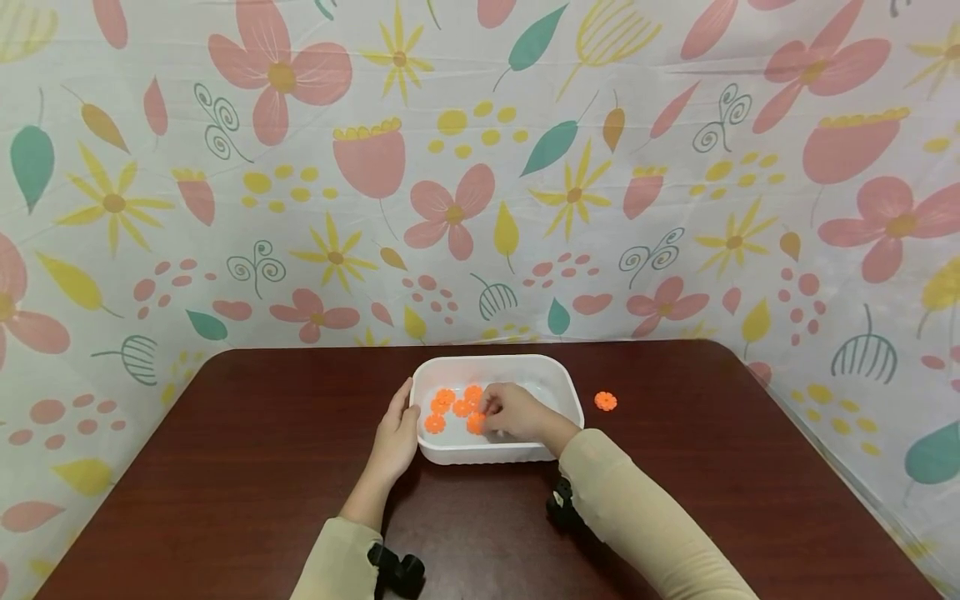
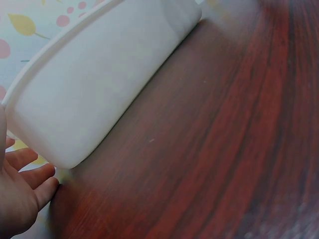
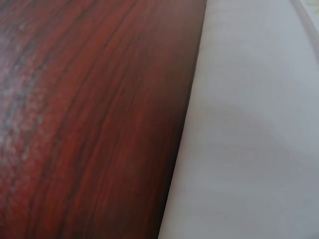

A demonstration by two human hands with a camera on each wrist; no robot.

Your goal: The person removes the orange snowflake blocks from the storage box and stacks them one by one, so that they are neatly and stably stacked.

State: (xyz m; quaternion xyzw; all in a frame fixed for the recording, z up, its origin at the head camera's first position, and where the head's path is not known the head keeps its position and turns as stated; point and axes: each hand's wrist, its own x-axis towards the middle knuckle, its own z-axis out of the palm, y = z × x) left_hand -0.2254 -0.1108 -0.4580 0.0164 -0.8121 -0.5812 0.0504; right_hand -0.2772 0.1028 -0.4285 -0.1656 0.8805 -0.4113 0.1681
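A white rectangular tray [image 1: 487,454] stands on the table, with several orange flower-shaped pieces [image 1: 435,423] lying in its left half. Along the tray's left end rests my left hand [image 1: 395,433], its thumb by the rim and its fingers stretched along the outer wall. In the left wrist view those fingers [image 2: 37,177] touch the tray's corner. My right hand [image 1: 517,412] reaches over the front rim into the tray. Its fingers are bent, and the fingertips pinch at an orange piece near the middle, partly hidden by the hand. The right wrist view shows only tray wall [image 3: 249,129] and table.
One more orange flower-shaped piece [image 1: 606,401] lies on the dark red-brown wooden table [image 1: 262,467], right of the tray. A floral-patterned cloth [image 1: 450,208] hangs behind the table's far edge. Each wrist wears a small black device [image 1: 397,571].
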